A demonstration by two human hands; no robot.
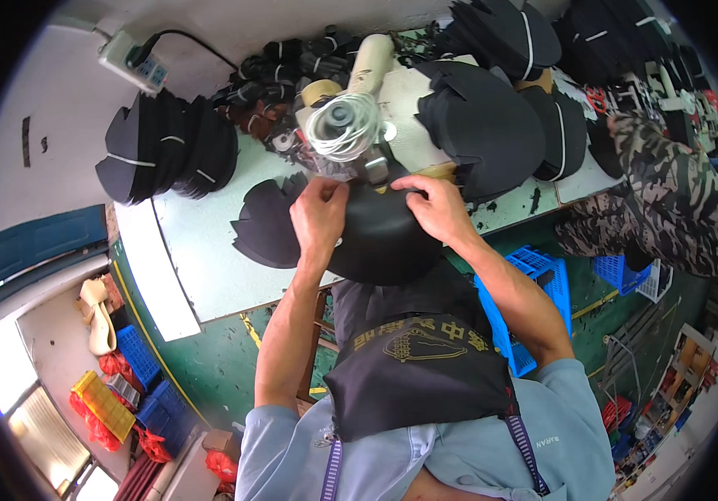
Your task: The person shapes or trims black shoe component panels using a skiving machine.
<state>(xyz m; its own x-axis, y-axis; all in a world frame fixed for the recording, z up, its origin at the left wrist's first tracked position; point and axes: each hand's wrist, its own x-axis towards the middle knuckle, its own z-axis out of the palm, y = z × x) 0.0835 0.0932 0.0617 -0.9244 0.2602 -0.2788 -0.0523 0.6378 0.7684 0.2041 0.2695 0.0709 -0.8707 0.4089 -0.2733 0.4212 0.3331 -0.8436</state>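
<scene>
I see even, fairly bright daylight, strongest from a blown-out window (8, 367) at lower left. Shadows are soft. The fisheye bends edges, the rim goes black, and detail blurs outward.

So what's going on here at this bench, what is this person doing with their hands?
A person is working at a pale green workbench. The left hand and right hand both grip the top edge of a black curved piece of material, right under a machine topped with a spool of white thread. More black cut pieces lie flat beside it, and stacks of them sit around the bench. Another person in a camouflage sleeve is at the right.
</scene>
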